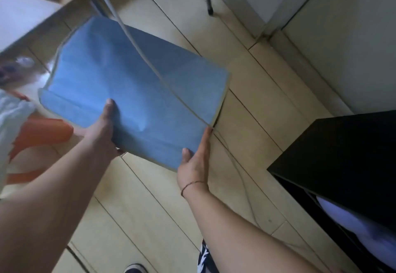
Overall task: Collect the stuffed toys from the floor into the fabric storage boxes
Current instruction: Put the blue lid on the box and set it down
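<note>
A blue fabric storage box (pixel 132 79) with pale trim is held above the floor in the middle of the head view, one flat side facing me. My left hand (pixel 102 131) grips its near edge, thumb on top and fingers underneath. At the box's near right corner my right hand (pixel 195 161) holds on, thumb on the face and fingers along the side edge. A white and orange stuffed toy (pixel 32 131) lies at the left, partly hidden behind the box and my left arm. The box's opening is hidden.
A black shelf unit (pixel 342 165) stands at the right with a pale bluish thing inside. A thin grey cable (pixel 137 43) runs across the box and down the tiled floor. A dark chair leg (pixel 209 0) stands at the back. A shoe (pixel 135 268) shows at the bottom.
</note>
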